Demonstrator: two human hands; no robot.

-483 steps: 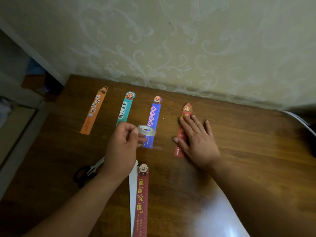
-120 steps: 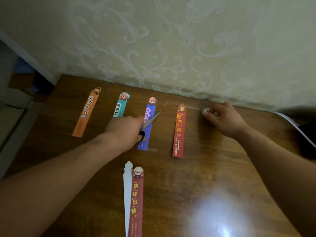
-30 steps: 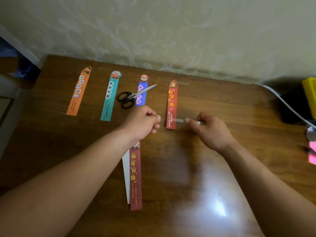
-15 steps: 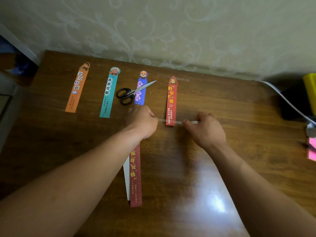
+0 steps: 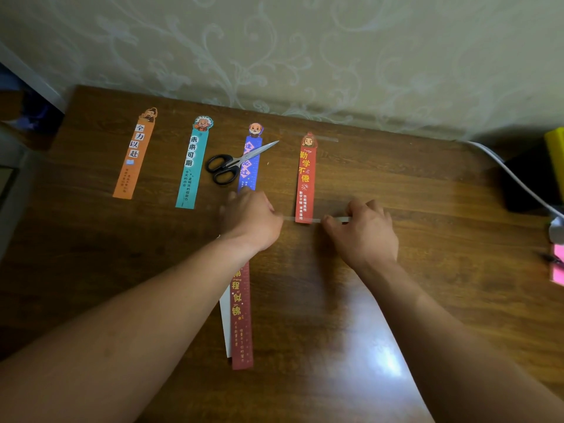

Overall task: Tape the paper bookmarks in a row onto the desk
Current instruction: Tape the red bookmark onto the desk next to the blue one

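I stretch a clear tape strip (image 5: 305, 220) across the lower end of the red bookmark (image 5: 306, 178), my left hand (image 5: 251, 222) and right hand (image 5: 364, 233) each pinching one end. Scissors (image 5: 235, 164) lie just beyond my left hand. Bare desk (image 5: 427, 184) stretches right of my right hand.

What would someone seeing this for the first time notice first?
Probably the two hands, left hand and right hand, stretching a strip of clear tape across the bottom end of the red bookmark at mid-desk. Next, the colourful row beside it, with black-handled scissors lying across the blue bookmark.
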